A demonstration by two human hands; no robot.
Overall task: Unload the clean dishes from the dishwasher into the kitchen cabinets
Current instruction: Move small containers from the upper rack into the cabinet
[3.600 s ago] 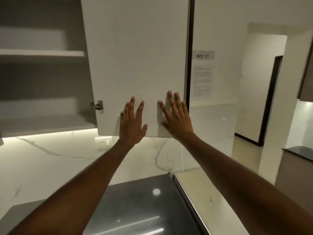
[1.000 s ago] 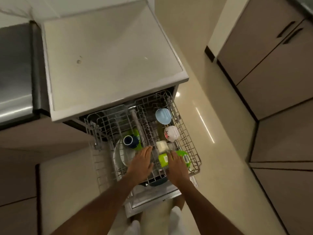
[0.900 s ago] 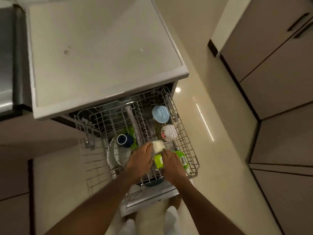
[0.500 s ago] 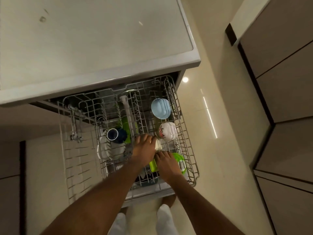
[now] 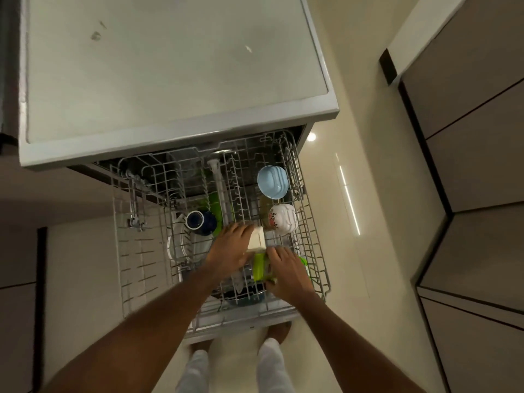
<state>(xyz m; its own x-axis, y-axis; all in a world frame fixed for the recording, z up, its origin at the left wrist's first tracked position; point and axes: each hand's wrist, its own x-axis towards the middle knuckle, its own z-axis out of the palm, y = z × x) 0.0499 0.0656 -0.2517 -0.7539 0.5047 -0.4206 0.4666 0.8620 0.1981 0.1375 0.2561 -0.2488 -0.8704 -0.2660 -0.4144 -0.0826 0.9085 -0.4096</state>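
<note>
Reaching into the rack (image 5: pixel 317 251) at centre frame, the left hand (image 5: pixel 231 251) grips a cream cup (image 5: pixel 257 240); the right hand (image 5: pixel 286 272) clutches a green container (image 5: pixel 259 266). Navy mug (image 5: pixel 200 220), plates (image 5: pixel 187 245), blue bowl (image 5: pixel 272 181) and floral bowl (image 5: pixel 283 218) remain unloaded.

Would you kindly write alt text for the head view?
Left hand grips a cream cup and right hand a green cup in the pulled-out rack. Blue bowl and floral bowl sit behind.
</note>
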